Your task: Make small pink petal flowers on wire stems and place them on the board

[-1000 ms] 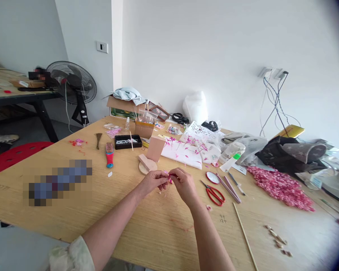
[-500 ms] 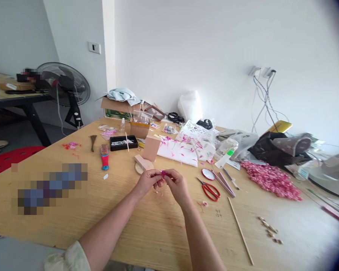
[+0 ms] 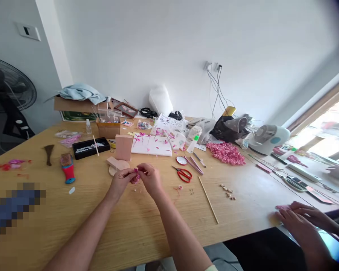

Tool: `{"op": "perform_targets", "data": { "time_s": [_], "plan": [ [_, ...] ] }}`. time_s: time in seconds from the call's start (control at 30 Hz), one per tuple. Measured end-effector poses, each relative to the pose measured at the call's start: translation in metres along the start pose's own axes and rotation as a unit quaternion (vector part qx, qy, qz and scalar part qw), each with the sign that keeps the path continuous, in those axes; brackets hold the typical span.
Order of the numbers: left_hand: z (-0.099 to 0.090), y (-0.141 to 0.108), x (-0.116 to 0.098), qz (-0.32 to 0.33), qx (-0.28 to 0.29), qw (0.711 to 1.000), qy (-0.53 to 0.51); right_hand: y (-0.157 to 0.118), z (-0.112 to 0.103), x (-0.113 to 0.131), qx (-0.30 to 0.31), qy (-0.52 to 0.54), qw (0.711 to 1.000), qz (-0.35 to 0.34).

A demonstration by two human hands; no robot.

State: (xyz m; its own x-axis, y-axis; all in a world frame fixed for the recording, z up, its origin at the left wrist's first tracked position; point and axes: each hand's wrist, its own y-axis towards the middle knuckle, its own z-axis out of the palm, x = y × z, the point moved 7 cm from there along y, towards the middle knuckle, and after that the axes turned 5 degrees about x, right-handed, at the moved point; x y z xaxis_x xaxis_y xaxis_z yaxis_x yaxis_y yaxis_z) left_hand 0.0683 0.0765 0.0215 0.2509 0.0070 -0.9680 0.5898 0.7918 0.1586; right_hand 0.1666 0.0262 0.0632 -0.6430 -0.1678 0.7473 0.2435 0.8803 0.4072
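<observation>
Pinching a small, magenta, petal-like piece (image 3: 136,177) between thumb and fingertips, the left hand (image 3: 121,180) has its grip pressed together. The right hand (image 3: 150,178) meets it from the 3 o'clock side, its grip also closed on the piece, which is raised just above the pale wood-grain bench (image 3: 147,233); its exact shape is mostly hidden by the fingers.

Taking the piece as the clock's centre, a flat, round, pale wooden disc (image 3: 112,171) lies near at 10 o'clock, with a rectangular wooden bar (image 3: 116,163) on it. At 11 o'clock stands an upright, pale wooden block (image 3: 123,147). At 1 o'clock, sprays of magenta petals lie over a white, padded-looking slab (image 3: 155,148).

At 3 o'clock rest red-handled metal scissors (image 3: 183,175), with a red-rimmed round disc (image 3: 181,160) just beyond them. Farther out, between 2 and 3 o'clock, is a heap of glossy pink pieces (image 3: 226,153). A thin bamboo stick (image 3: 208,199) lies toward 4 o'clock.

At 9 o'clock sits a brush with a red and blue handle (image 3: 67,169); a black rectangular tray (image 3: 90,148) is at 10 o'clock, well apart. Between 3 and 4 o'clock, another person's 2 hands (image 3: 301,218) are at the bench.
</observation>
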Motion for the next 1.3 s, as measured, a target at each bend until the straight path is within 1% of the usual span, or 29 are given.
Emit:
{"op": "perform_targets", "data": {
  "time_s": [0.1, 0.2, 0.33, 0.43, 0.53, 0.63, 0.73, 0.83, 0.93, 1.03, 1.1, 1.2, 1.3],
  "plan": [
    [-0.001, 0.0, 0.0, 0.005, 0.001, 1.0, 0.005, 0.0, 0.002, -0.005, -0.015, 0.02, 1.0, 0.013],
    [-0.001, -0.001, 0.001, -0.002, 0.0, 1.0, 0.006, 0.0, 0.005, -0.009, -0.021, 0.049, 0.999, -0.002],
    [-0.003, -0.001, 0.001, -0.007, -0.014, 1.0, 0.001, 0.0, 0.007, -0.008, -0.019, 0.07, 0.997, -0.027],
    [-0.004, 0.0, 0.0, 0.005, -0.021, 1.0, -0.01, 0.001, 0.007, -0.005, -0.017, 0.106, 0.994, -0.015],
    [-0.003, -0.001, -0.002, 0.024, -0.022, 0.998, -0.054, 0.0, 0.008, -0.007, -0.015, 0.183, 0.983, 0.028],
    [-0.004, -0.001, 0.0, 0.01, -0.026, 0.993, -0.117, -0.004, 0.01, -0.013, -0.016, 0.241, 0.968, 0.062],
    [-0.007, -0.002, 0.002, -0.006, -0.042, 0.986, -0.164, -0.006, 0.01, -0.015, -0.021, 0.244, 0.967, 0.063],
    [-0.005, -0.003, 0.003, -0.023, -0.035, 0.982, -0.184, -0.007, 0.007, -0.011, -0.023, 0.248, 0.967, 0.055],
    [-0.002, -0.003, 0.002, -0.033, -0.021, 0.98, -0.195, -0.006, 0.001, 0.0, -0.025, 0.223, 0.974, 0.021],
    [-0.001, -0.003, 0.002, -0.029, -0.016, 0.981, -0.193, -0.005, -0.003, 0.015, -0.015, 0.146, 0.988, -0.04],
    [-0.001, -0.002, 0.001, -0.023, -0.012, 0.983, -0.184, -0.005, -0.003, 0.02, -0.006, 0.096, 0.993, -0.07],
    [-0.001, -0.002, 0.0, -0.016, 0.0, 0.987, -0.162, -0.006, -0.003, 0.023, 0.001, 0.036, 0.995, -0.096],
    [0.0, -0.003, -0.003, -0.004, 0.01, 0.99, -0.14, -0.006, -0.001, 0.022, 0.021, 0.009, 0.995, -0.101]
  ]
}}
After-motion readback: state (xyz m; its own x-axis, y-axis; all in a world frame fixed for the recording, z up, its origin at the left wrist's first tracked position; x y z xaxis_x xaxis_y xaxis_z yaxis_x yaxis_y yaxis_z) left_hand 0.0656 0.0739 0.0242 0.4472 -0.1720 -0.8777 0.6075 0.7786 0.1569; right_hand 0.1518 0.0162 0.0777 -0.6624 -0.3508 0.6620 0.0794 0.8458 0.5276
